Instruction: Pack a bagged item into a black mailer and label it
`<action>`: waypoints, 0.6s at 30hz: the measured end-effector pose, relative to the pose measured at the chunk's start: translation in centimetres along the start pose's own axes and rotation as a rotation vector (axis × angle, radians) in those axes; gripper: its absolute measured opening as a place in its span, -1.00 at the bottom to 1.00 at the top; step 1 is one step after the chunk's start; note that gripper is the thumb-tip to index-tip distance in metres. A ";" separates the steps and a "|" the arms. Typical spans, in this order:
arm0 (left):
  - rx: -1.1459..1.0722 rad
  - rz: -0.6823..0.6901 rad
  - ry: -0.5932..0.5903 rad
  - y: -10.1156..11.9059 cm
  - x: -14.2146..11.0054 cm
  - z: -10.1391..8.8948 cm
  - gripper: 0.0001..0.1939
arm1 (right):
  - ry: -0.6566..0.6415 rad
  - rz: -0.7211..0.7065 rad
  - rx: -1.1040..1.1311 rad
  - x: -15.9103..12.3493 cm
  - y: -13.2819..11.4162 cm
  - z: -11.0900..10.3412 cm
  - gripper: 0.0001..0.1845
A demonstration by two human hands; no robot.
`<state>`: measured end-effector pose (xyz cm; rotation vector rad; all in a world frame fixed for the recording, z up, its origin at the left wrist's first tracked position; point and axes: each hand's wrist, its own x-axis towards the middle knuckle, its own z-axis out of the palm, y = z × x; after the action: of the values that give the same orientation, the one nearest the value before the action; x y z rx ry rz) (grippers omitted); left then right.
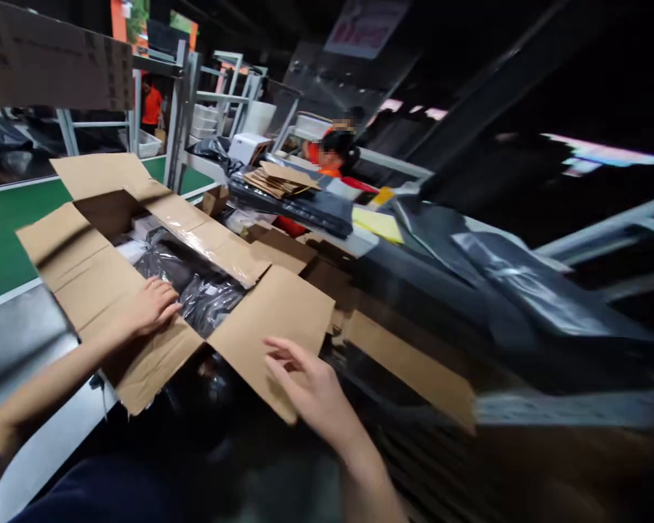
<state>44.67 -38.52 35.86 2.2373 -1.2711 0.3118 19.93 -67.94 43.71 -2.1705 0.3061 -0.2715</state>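
An open cardboard box (90,272) stands at the left with its flaps folded outward. Inside lie dark items in clear plastic bags (210,294) and some white packages (132,248). My left hand (155,305) grips the box's near edge, its fingers bent over the rim beside the bagged items. Over the right-hand flap (283,312) is my right hand (305,378), holding nothing, its fingers apart. Whether its fingertips touch the flap I cannot tell.
A green conveyor belt (11,243) runs behind the box at the left. Flattened cardboard (280,179) and dark plastic bags (316,211) lie on a bench to the right. A person in orange (332,156) is beyond it. Metal frame posts (177,123) rise behind the box.
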 end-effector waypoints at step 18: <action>-0.036 -0.443 0.418 -1.7 -1.6 7.0 -0.70 | -0.527 -0.135 -0.143 41.3 -4.5 37.4 -0.79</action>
<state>44.84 -40.57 28.82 2.1969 -0.5457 0.5416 70.84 -49.90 29.39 -2.3118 -0.1237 0.2571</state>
